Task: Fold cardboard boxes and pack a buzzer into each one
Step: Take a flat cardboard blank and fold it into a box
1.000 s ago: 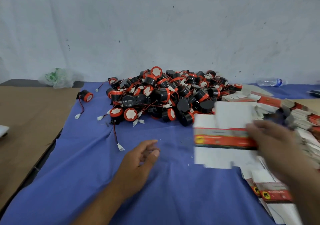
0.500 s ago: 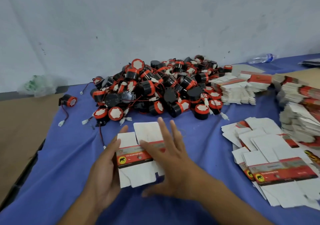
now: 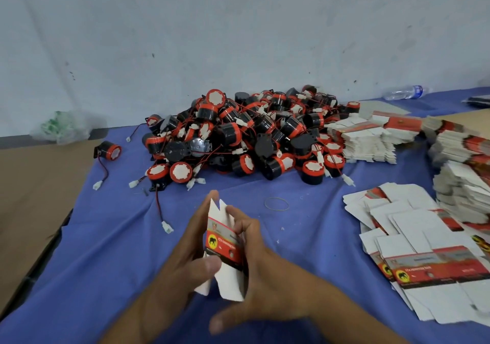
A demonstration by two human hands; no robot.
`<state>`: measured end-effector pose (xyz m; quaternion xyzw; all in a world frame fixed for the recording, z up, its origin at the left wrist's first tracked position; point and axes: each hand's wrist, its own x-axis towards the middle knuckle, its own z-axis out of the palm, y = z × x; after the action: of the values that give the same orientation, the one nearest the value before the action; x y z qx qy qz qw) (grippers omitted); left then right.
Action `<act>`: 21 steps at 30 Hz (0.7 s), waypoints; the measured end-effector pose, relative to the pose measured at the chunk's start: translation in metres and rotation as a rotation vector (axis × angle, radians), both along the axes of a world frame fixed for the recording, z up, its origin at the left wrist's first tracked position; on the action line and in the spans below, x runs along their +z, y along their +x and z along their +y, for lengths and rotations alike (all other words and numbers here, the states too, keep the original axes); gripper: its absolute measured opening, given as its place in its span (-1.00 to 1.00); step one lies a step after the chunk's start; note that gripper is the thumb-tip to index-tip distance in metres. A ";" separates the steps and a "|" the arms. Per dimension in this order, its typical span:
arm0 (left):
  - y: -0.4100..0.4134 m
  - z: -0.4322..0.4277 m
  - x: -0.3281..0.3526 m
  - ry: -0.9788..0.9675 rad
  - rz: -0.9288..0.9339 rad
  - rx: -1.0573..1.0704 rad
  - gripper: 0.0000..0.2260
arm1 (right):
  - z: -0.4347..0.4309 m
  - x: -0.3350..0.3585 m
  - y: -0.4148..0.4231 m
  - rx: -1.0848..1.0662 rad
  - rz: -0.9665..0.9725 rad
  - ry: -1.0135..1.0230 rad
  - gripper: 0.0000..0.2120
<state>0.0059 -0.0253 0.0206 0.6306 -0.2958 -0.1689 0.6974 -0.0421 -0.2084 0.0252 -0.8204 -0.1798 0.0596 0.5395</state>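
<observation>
Head view: your left hand (image 3: 185,258) and right hand (image 3: 265,272) both grip the flat box (image 3: 225,248) upright between them, probably squeezing its edges to pop it open. Beyond your fingers, the buzzer pile (image 3: 252,137) sits on the desk (image 3: 106,251).

Flat, even, fairly bright light on my feed; I see only soft shadows under the buzzer pile (image 3: 246,142). Mild motion smear on the print of the held box (image 3: 224,245), and the wide lens bows the blue cloth (image 3: 305,224) edges, corners going soft
</observation>
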 end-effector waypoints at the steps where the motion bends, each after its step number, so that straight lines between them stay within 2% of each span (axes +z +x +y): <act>1: 0.001 0.000 -0.002 -0.020 -0.017 0.005 -0.17 | -0.001 0.002 0.000 0.001 0.005 0.025 0.28; 4: 0.002 0.001 -0.001 -0.070 -0.013 -0.051 -0.26 | -0.005 0.007 0.000 -0.001 0.030 0.097 0.18; 6: 0.003 -0.004 0.001 -0.086 0.019 -0.018 -0.29 | -0.001 0.010 -0.002 -0.025 0.037 0.162 0.01; 9: 0.007 -0.011 0.005 -0.054 -0.026 0.074 -0.10 | 0.005 0.012 -0.003 -0.226 -0.085 0.130 -0.40; 11: 0.008 -0.010 0.002 0.018 -0.107 0.124 -0.04 | 0.006 0.015 -0.004 -0.292 -0.142 0.150 -0.55; 14: -0.003 -0.010 -0.002 0.051 -0.230 0.105 -0.11 | 0.006 0.017 -0.004 -0.223 -0.110 0.220 -0.60; 17: -0.005 -0.014 0.003 0.002 -0.262 0.228 -0.40 | 0.002 0.019 -0.003 -0.206 -0.104 0.262 -0.58; 21: -0.007 -0.012 0.008 -0.002 -0.163 0.197 -0.46 | -0.002 0.025 0.001 -0.182 -0.059 0.225 -0.64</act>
<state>-0.0011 -0.0376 0.0289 0.6675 -0.2885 -0.0475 0.6848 -0.0415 -0.2106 0.0501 -0.7691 -0.1260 -0.0344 0.6256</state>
